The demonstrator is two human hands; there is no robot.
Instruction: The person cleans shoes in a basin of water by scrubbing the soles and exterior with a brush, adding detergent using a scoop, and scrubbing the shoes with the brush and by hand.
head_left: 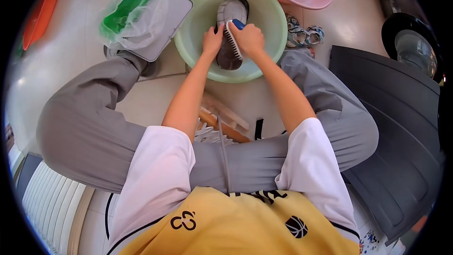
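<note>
We look down past our bent grey-trousered legs (85,113) at a pale green basin (273,23) in the upper centre of the frame, with a shoe (231,12) inside. Our left hand (213,41) has its grip closed on the shoe's side; our right hand's (250,38) grip is clamped round a blue-handled brush (234,41), bristles against the shoe. We can't quite tell which face is up. Should the left grip slacken, the shoe could twist under the brush; an overlong stroke could bump knuckles on the basin wall. A pink basin (309,4), upper right, and patterned sandals (302,35) below it crowd that side; a plastic bag (146,21) and grey panel (177,4) hem in the left.
</note>
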